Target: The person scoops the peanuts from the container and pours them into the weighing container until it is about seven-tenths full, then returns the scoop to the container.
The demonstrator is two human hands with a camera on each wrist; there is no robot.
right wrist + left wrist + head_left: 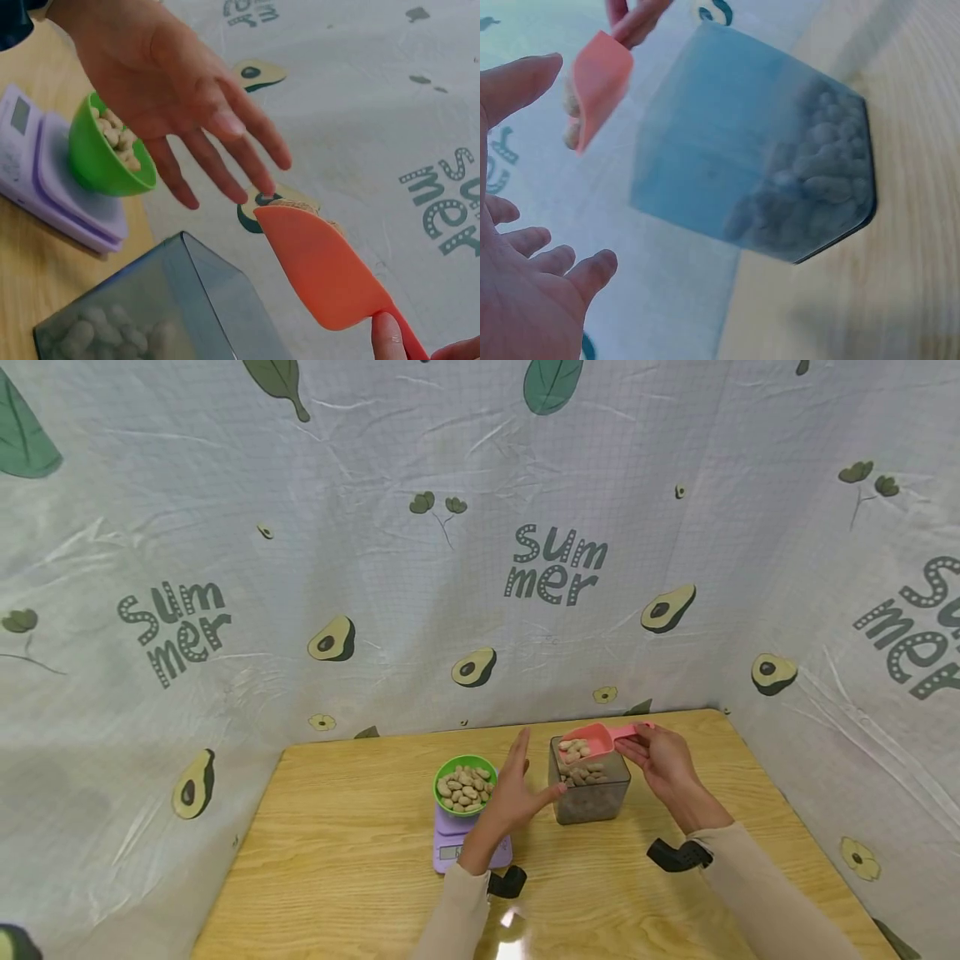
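Note:
My right hand (667, 766) pinches the handle of a pink-red scoop (600, 739), which carries several unshelled peanuts (574, 749). The scoop is over a see-through grey container (588, 803), and more peanuts (825, 161) lie in the bottom of it. My left hand (514, 795) hovers with spread fingers between the container and a green bowl (97, 161); it holds nothing. Peanuts (463, 788) heap up in the bowl, which sits on a lilac kitchen scale (450, 827). The left forearm partly hides the scale, and its display digits are too small to read.
Everything stands on a light wooden table (337, 835). Behind it and at both sides hangs a white sheet (390, 577) printed with avocados and lettering. A black wrist strap (678, 856) is on the right sleeve.

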